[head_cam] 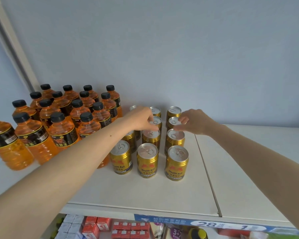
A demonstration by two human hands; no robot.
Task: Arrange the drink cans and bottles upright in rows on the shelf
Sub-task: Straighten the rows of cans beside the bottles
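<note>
Squaring up the gold cans (pixel 176 162) on the shelf (pixel 248 169)

Left hand (pixel 141 119) fingertips rest on a middle-row lid; right hand (pixel 195 122), loosely curled, holds nothing (nudge rims gently, closing the gap).

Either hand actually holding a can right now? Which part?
Cannot tell. Left hand fingers rest on a middle-column gold can top; right hand fingers touch another can rim. Neither lifted.

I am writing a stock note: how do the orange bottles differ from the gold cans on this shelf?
The orange bottles are clear plastic with black screw caps; the gold cans are opaque metal with silver pull-tab lids. The bottles stand taller and fill the shelf's left side; the cans are shorter, right of them. Both stand upright in rows.
</note>
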